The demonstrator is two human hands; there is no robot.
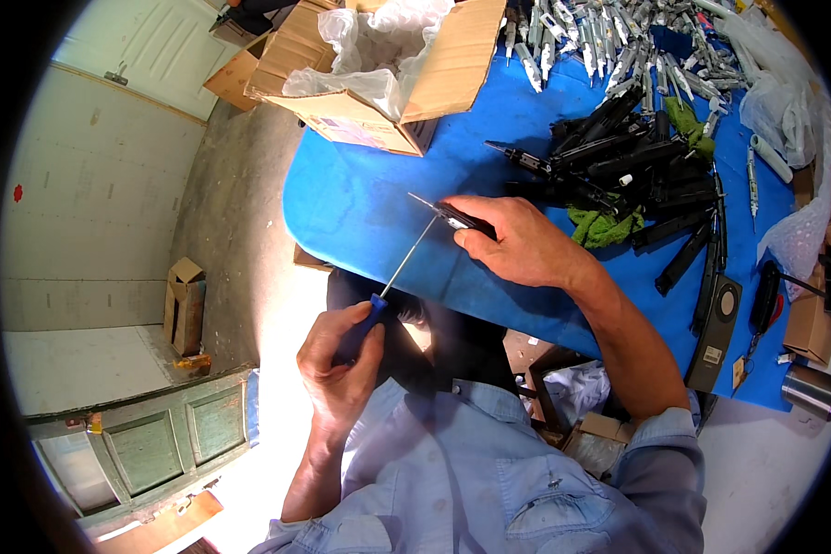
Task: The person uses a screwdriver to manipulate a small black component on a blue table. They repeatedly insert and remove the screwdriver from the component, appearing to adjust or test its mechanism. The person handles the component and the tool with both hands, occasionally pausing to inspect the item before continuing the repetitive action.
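A person in a pale blue shirt works at a blue tabletop point(360, 203) — the left hand point(340, 360) closed around a blue-handled screwdriver point(392, 277), its tip meeting a small black part point(462, 218) gripped by the right hand point(517, 242) near the tabletop's front edge. Behind lie a pile of black parts point(637, 166), a green rag point(605, 226) and an open cardboard box point(379, 65).
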